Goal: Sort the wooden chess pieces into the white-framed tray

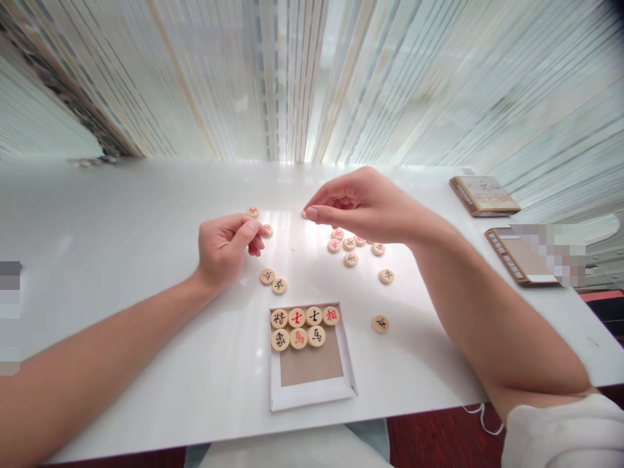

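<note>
My right hand (361,205) pinches a Chinese chess piece (304,213) on edge between thumb and fingers; only its rim shows. My left hand (228,246) is closed, thumb pressed on the curled index finger. Whatever it may hold is hidden. A red-marked piece (268,231) lies at its fingertips, and another red piece (252,212) is just beyond. In front of me, a shallow open box tray (314,393) holds several wooden pieces: a full upper row and three below, with red or black characters.
Two black-marked pieces (273,281) lie above the tray. Several loose pieces (351,259) cluster below my right hand, partly covered by it. Single pieces (386,276) lie further right. Two flat boxes (485,195) rest at the table's right side. A striped curtain (292,78) hangs behind.
</note>
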`<state>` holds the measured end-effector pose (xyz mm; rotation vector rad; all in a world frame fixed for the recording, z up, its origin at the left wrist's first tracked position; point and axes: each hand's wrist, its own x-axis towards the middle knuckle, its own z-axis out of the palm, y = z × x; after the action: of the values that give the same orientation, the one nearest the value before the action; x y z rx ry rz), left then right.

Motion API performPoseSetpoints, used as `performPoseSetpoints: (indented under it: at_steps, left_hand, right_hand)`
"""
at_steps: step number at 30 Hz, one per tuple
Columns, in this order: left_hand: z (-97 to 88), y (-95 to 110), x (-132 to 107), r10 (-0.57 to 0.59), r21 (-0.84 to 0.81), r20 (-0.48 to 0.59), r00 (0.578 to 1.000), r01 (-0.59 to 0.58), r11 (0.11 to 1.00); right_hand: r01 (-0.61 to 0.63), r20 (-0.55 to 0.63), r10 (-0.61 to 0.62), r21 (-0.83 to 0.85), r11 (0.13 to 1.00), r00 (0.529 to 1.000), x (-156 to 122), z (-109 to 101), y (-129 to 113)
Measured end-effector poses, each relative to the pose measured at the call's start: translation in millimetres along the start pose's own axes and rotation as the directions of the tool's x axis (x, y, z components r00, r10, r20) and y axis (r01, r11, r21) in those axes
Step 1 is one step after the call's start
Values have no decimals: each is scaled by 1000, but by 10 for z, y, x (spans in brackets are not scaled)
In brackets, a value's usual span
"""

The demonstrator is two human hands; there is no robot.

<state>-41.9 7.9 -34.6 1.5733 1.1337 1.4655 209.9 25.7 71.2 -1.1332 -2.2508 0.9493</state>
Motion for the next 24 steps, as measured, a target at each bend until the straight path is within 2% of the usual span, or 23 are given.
performPoseSetpoints:
  at_steps: [3,6,13,15,19,24]
  left_hand:
    - [-28,-49,38,-9,-4,-59,998,9,1000]
    - [-51,-1,153,12,-17,-134,991,-15,1000]
    - [-70,401,641,167,-49,-260,951,-186,981]
    - [-103,479,751,196,-32,-264,944,-211,977]
    - [-219,477,840,143,35,-240,960,-139,990]
    - [-378,245,781,-11,124,-114,993,26,992]
  right_hand:
    - [34,-2,-34,-28,999,999,-44,-54,-49]
    - [70,-22,-72,-65,995,997,-86,-113,-91]
    - [93,-51,-101,-138,986,994,-116,-231,-108]
    - [83,-45,-91,-155,985,995,-128,-259,-118]
    - [72,-16,-75,-146,987,997,-165,-304,-161]
    - [37,34,-32,-169,985,999,-162,-328,-155]
